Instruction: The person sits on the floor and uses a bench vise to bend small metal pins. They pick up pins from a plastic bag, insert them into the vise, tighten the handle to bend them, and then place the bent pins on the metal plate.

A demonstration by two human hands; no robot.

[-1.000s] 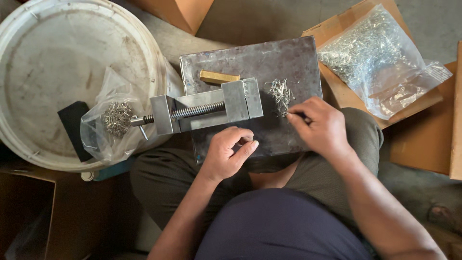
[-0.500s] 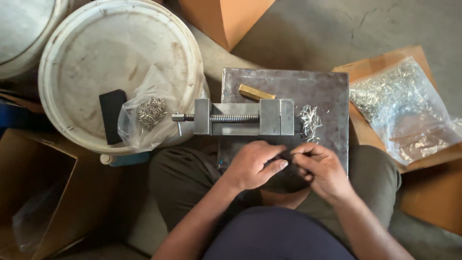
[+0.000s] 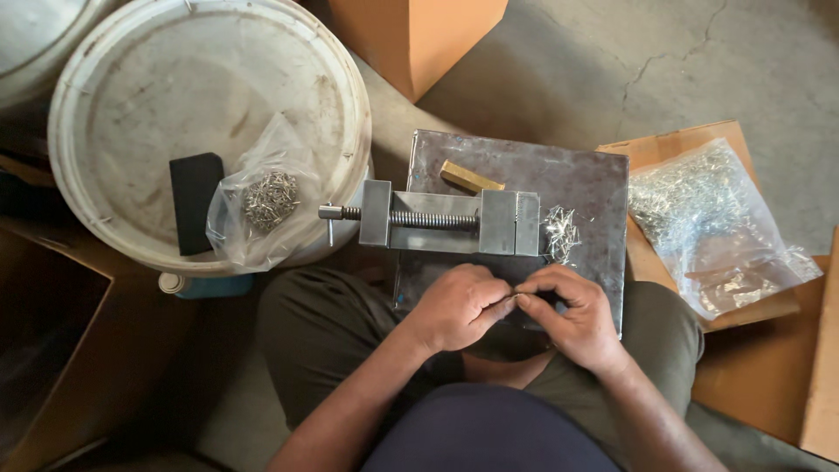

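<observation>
My left hand (image 3: 459, 306) and my right hand (image 3: 572, 315) meet fingertip to fingertip over the near edge of a grey metal plate (image 3: 594, 188) on my lap. Together they pinch a small metal part (image 3: 517, 295), mostly hidden by the fingers. Just beyond them a steel vise (image 3: 446, 218) lies across the plate, its screw handle pointing left. A little heap of small metal pieces (image 3: 559, 234) lies beside the vise's right end. A small brass block (image 3: 469, 177) rests behind the vise.
A white bucket lid (image 3: 131, 105) at left carries a black block (image 3: 194, 201) and a clear bag of small metal parts (image 3: 266, 199). At right a bigger bag of metal pieces (image 3: 708, 218) lies on cardboard (image 3: 760, 385). An orange box (image 3: 411, 35) stands at the back.
My right hand has come back from the heap of metal pieces to meet my left hand at the plate's near edge. The view has shifted, so everything sits further right.
</observation>
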